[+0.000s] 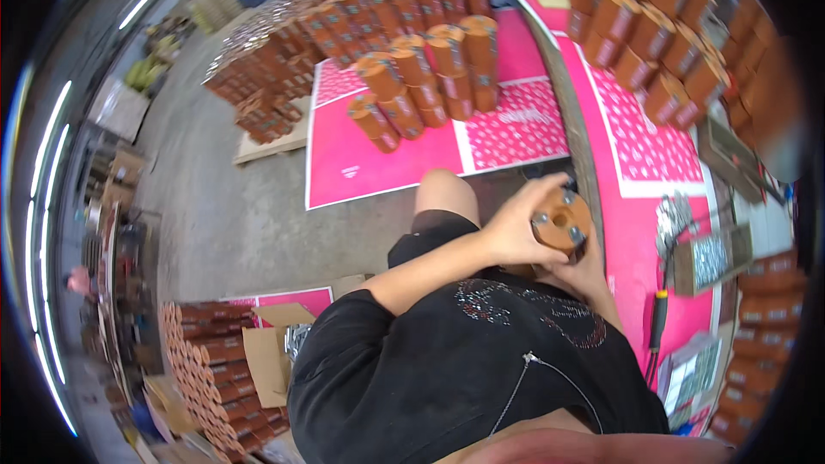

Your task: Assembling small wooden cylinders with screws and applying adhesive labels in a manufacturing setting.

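Note:
In front of my body I hold a short orange-brown cylinder (560, 225), its flat end turned up toward me. That end has a round hole in the middle and several small metal pieces around it. My left hand (517, 225) is wrapped round its left side, fingers over the far edge. From the right and below, my right hand (586, 271) grips it, partly hidden behind it. Similar cylinders (450, 77) stand stacked on the pink printed table cover (352, 155) ahead of me.
To the right, a second pink-covered table (632, 232) holds more stacked cylinders (640, 30), small metal parts (673, 222), a metal box (711, 259) and a black-handled tool (659, 318). An open carton (265, 365) and piled cylinders (215, 369) are at lower left.

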### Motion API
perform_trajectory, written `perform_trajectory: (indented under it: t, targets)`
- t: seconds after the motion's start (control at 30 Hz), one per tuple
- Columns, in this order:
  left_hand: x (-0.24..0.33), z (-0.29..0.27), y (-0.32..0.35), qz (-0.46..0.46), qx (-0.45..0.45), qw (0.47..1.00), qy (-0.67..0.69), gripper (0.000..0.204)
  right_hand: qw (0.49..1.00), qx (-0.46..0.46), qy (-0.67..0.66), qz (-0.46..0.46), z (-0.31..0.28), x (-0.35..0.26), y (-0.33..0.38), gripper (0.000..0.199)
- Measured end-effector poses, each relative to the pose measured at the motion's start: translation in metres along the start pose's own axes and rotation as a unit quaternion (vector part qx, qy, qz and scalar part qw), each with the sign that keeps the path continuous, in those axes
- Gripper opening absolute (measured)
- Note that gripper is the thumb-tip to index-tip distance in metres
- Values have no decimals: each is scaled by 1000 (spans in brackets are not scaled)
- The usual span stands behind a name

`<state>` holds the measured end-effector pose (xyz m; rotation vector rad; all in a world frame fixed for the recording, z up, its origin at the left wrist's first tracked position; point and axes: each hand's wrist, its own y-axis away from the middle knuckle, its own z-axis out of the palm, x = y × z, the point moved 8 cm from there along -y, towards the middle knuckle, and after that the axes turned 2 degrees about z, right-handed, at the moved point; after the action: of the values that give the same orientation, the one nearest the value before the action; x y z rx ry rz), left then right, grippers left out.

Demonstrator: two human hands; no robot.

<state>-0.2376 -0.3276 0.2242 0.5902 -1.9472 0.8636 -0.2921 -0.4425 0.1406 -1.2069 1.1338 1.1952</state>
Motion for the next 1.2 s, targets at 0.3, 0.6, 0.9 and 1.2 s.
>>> perform_trajectory:
  t: [0.3,0.6,0.9,1.2]
  targets:
    - [-9,18,13,-15,-35,999,-32,88,997,-19,67,-30,5,9,3,91]
    - [-17,26,11,-27,-107,987,-113,90,997,9,66,-30,6,18,5,83]
    - [-18,31,14,-46,-151,980,-118,84,994,-11,111,-11,9,-1,8,79]
    - [-17,28,12,-33,-135,987,-79,80,998,3,66,21,9,12,8,78]
